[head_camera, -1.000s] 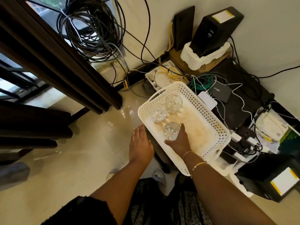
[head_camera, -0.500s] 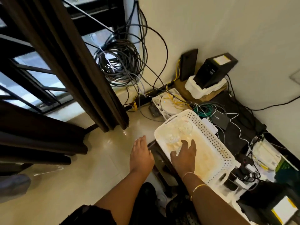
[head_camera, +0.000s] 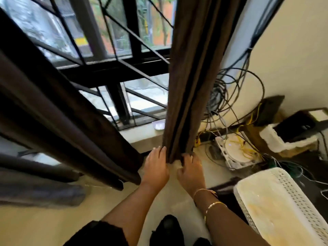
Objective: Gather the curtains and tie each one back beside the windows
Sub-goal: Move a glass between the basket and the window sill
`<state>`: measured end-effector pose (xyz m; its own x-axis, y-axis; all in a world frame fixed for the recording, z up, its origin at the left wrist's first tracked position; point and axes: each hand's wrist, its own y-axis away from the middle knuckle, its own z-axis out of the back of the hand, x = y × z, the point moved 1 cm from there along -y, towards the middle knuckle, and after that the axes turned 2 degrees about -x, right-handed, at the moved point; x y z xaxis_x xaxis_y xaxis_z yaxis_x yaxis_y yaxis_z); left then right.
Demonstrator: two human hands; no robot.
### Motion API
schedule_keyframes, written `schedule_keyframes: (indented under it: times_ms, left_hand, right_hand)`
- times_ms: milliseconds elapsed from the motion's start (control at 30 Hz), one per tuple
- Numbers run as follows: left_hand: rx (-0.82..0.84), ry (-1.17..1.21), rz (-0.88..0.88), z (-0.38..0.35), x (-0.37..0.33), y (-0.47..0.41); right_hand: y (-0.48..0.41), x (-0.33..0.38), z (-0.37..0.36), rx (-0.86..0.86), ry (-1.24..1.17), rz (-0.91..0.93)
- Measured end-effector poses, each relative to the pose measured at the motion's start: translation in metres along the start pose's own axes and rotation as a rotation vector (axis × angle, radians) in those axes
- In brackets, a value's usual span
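A dark brown curtain (head_camera: 184,96) hangs in gathered folds at the right side of the window (head_camera: 113,38). Both my hands are at its lower end, just above the floor. My left hand (head_camera: 156,168) lies against the curtain's left edge with fairly straight fingers; its thumb is hidden. On the other side my right hand (head_camera: 190,172) curls its fingers into the hem. A second dark brown curtain (head_camera: 71,112) slants across the left of the view, apart from both hands.
A black window grille (head_camera: 124,68) and a stone sill (head_camera: 142,135) lie behind the curtains. Coiled cables (head_camera: 223,96) hang right of the curtain above network boxes (head_camera: 236,150). A white perforated basket (head_camera: 276,205) sits at the lower right. The floor is pale tile.
My right hand left the glass and the basket, my left hand left the floor, and both reached forward to the curtain's lower end. The view swung up towards the window.
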<state>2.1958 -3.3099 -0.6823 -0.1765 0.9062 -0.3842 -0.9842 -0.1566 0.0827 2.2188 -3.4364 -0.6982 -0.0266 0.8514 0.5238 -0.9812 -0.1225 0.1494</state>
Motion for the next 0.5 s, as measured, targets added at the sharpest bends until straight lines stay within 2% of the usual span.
schedule_keyframes:
  times_ms: [167,300,500]
  left_hand:
    - [-0.049,-0.027,0.106,0.017,0.053,-0.014]
    - [-0.031,-0.037,0.122,0.02,0.081,-0.033]
    - [-0.024,-0.046,0.159,0.01,0.115,-0.07]
  right_hand:
    - [-0.027,0.057,-0.035,0.135,0.057,0.124]
    - [-0.056,0.084,-0.058,0.234,-0.015,0.169]
    - [-0.105,0.101,-0.092,0.317,-0.049,0.105]
